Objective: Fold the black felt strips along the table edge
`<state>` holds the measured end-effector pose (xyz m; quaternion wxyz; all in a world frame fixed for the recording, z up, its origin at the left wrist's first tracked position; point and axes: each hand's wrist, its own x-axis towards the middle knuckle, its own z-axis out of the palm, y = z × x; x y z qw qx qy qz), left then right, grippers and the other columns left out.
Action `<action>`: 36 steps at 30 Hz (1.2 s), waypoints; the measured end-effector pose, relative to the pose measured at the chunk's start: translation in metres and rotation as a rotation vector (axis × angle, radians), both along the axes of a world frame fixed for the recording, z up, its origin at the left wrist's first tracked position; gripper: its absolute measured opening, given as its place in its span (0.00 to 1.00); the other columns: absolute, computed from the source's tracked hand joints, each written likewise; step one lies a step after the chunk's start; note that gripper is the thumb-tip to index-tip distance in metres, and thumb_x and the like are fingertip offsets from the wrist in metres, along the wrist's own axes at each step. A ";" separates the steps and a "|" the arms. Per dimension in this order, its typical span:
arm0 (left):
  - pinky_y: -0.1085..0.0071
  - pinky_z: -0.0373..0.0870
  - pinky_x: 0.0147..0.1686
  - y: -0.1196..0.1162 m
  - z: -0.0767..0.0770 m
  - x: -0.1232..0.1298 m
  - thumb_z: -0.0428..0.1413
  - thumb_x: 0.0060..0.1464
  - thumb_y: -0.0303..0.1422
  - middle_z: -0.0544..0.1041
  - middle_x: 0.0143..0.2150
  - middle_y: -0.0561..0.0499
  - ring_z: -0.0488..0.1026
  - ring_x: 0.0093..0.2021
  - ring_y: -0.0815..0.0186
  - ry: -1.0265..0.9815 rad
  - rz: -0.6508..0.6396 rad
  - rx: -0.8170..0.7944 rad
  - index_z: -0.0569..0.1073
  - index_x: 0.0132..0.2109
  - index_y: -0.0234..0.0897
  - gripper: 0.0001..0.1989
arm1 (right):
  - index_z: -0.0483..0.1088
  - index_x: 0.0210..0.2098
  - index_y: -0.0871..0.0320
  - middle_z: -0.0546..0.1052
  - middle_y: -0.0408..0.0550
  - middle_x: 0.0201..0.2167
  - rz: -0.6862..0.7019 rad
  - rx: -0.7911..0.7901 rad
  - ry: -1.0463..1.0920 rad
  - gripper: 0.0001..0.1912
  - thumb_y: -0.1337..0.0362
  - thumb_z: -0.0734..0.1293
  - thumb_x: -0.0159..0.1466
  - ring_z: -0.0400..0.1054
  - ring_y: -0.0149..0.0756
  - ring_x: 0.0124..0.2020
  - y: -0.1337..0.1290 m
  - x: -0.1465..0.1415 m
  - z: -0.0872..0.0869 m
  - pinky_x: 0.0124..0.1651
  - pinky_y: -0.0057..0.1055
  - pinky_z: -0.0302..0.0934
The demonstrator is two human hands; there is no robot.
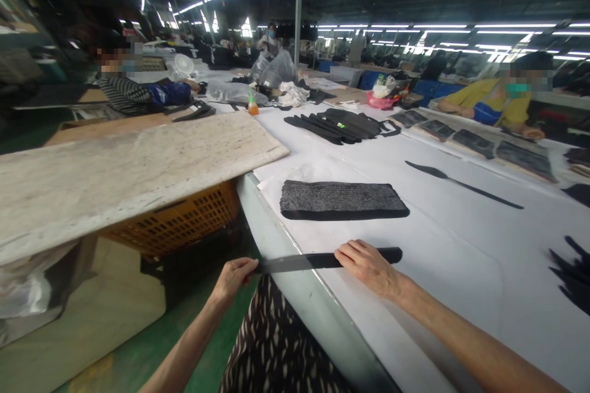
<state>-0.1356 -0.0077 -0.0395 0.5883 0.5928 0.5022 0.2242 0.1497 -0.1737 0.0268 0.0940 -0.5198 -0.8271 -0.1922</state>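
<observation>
A long narrow black strip stretches between my hands across the edge of the white-covered table. Its left end is pinched between the fingers of my left hand, which is off the table's edge. My right hand is closed over the strip nearer its right end, and a short black end sticks out beyond the fingers. Just beyond the strip lies a flat grey ribbed knit piece with a black border.
Black pieces lie farther back, with a thin black strip to the right and black fabric at the right edge. A pale board overhangs a yellow crate at left. People sit at both sides.
</observation>
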 end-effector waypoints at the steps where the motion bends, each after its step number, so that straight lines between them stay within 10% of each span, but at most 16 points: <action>1: 0.74 0.53 0.19 0.001 -0.002 -0.004 0.59 0.37 0.48 0.62 0.14 0.56 0.57 0.17 0.73 0.019 0.005 0.005 0.71 0.19 0.33 0.20 | 0.67 0.37 0.64 0.67 0.48 0.30 0.001 0.005 0.006 0.15 0.81 0.54 0.62 0.60 0.35 0.32 -0.002 0.002 0.000 0.37 0.33 0.59; 22: 0.67 0.62 0.20 0.004 -0.076 -0.077 0.57 0.23 0.53 0.63 0.14 0.52 0.62 0.17 0.65 0.234 0.301 -0.122 0.66 0.18 0.37 0.22 | 0.67 0.30 0.62 0.66 0.45 0.29 0.123 0.020 -0.125 0.10 0.80 0.58 0.61 0.58 0.33 0.30 0.032 -0.047 -0.002 0.31 0.32 0.53; 27: 0.67 0.68 0.33 0.003 -0.037 -0.041 0.56 0.36 0.46 0.76 0.31 0.48 0.72 0.37 0.55 0.207 0.296 0.085 0.73 0.31 0.38 0.18 | 0.67 0.31 0.62 0.66 0.45 0.29 0.124 0.030 -0.122 0.11 0.81 0.58 0.61 0.58 0.33 0.30 0.031 -0.044 -0.002 0.32 0.32 0.52; 32: 0.72 0.64 0.39 -0.022 0.027 0.033 0.51 0.53 0.44 0.76 0.31 0.51 0.70 0.36 0.62 -0.027 -0.346 0.290 0.77 0.35 0.36 0.17 | 0.67 0.32 0.62 0.66 0.45 0.29 0.136 0.036 -0.113 0.09 0.79 0.59 0.62 0.57 0.34 0.30 0.030 -0.045 -0.003 0.32 0.32 0.51; 36: 0.74 0.56 0.27 -0.028 0.037 0.047 0.50 0.55 0.46 0.64 0.22 0.56 0.59 0.26 0.69 -0.004 -0.568 0.221 0.72 0.26 0.34 0.20 | 0.68 0.32 0.62 0.66 0.45 0.29 0.132 0.056 -0.098 0.09 0.78 0.59 0.62 0.57 0.34 0.30 0.029 -0.043 -0.002 0.32 0.32 0.51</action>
